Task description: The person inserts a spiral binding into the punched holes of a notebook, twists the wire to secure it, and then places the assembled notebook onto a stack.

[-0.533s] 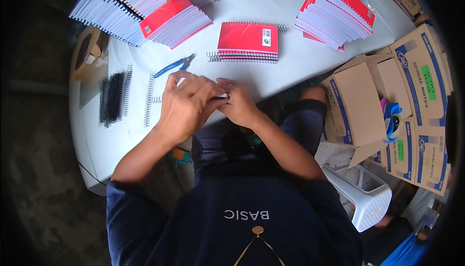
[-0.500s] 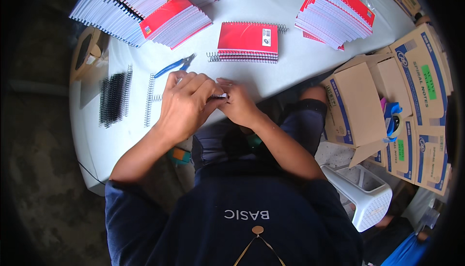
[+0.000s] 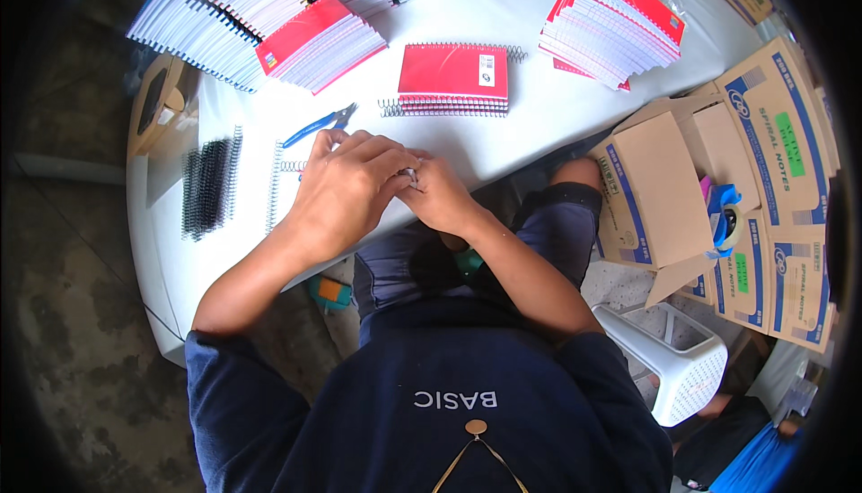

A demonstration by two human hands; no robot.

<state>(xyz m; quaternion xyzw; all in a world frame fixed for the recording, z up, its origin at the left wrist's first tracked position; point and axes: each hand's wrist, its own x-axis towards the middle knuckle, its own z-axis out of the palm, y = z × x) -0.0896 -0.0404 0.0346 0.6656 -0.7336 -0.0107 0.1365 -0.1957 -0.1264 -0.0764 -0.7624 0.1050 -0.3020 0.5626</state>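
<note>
My left hand (image 3: 346, 179) and my right hand (image 3: 437, 189) meet over the table's near edge, fingers closed together. Between them a pale sliver of a small notebook (image 3: 409, 175) shows; the hands hide nearly all of it. Left of my left hand, a wire coil end (image 3: 292, 167) and a speck of red stick out. Just beyond lie blue-handled cutting pliers (image 3: 319, 125). A single upright black coil (image 3: 275, 189) lies to the left, next to a bundle of black coils (image 3: 208, 189). Ahead is a short stack of red spiral notebooks (image 3: 452, 73), coil ends jutting out.
Fanned red-covered page sets (image 3: 323, 42) and a second pile (image 3: 615, 30) stand on the white table (image 3: 485, 17). Tall black-bound stacks (image 3: 242, 8) fill the far left. An open carton (image 3: 660, 192) holding a tape dispenser (image 3: 725, 219) and a white stool (image 3: 687, 367) are right.
The right hand's fingers have closed in nearer to the left hand, covering more of the notebook. The coil end beside the left hand has shifted slightly up. The view has moved a little.
</note>
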